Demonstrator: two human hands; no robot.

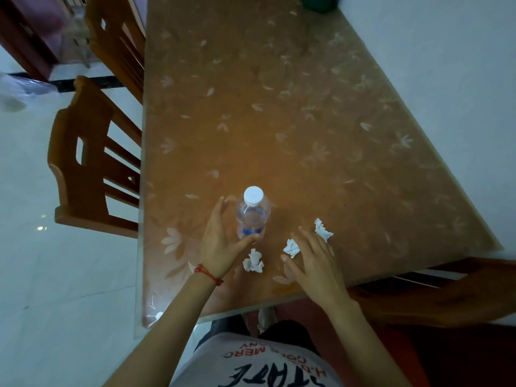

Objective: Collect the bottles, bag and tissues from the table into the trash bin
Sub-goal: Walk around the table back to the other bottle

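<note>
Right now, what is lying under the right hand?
Under the right hand two crumpled tissues stick out beside its fingers on the table. Whether the palm covers anything more cannot be seen.

The far table [279,93] lies open, while a bottle [252,213] and three tissues [253,262] crowd the near edge.

Two bare arms with no sleeves, a thin red string bracelet [210,275] tied just behind the left hand [220,241], nothing worn behind the right hand [312,261], a white T-shirt [268,364] with black and red letters, dark shorts [290,331]
</note>
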